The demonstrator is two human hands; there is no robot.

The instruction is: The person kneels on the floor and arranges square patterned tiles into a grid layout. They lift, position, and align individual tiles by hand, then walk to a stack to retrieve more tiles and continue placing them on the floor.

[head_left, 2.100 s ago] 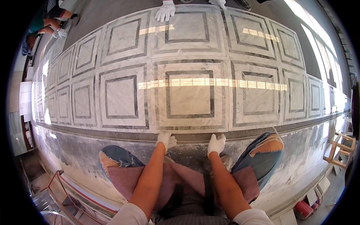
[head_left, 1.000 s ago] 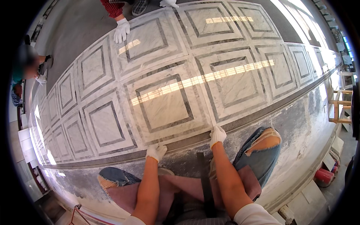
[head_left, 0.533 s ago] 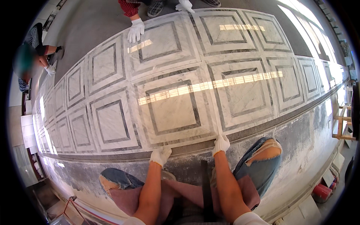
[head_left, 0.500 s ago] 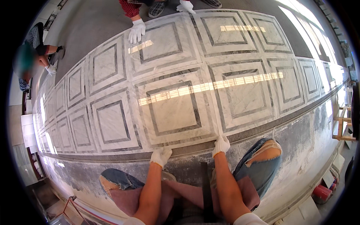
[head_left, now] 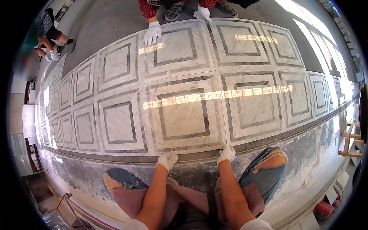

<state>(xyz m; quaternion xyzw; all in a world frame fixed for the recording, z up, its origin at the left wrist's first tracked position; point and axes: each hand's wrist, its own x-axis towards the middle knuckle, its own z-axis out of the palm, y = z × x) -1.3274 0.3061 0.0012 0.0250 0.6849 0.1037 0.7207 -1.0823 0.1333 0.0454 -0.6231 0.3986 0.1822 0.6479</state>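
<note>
Both forearms reach forward from the near side, roughly parallel, to a square marble panel (head_left: 184,117) lying flat at the centre of the near row. The gloved left hand (head_left: 167,161) is at the panel's near edge, back upward, fingers close together and turned rightward. The gloved right hand (head_left: 226,153) is at the near right corner, fingers curled in. Whether either hand grips the edge cannot be told. Beyond, a co-worker's gloved hand (head_left: 152,33) rests, fingers slightly spread, on a far-row panel (head_left: 174,46).
</note>
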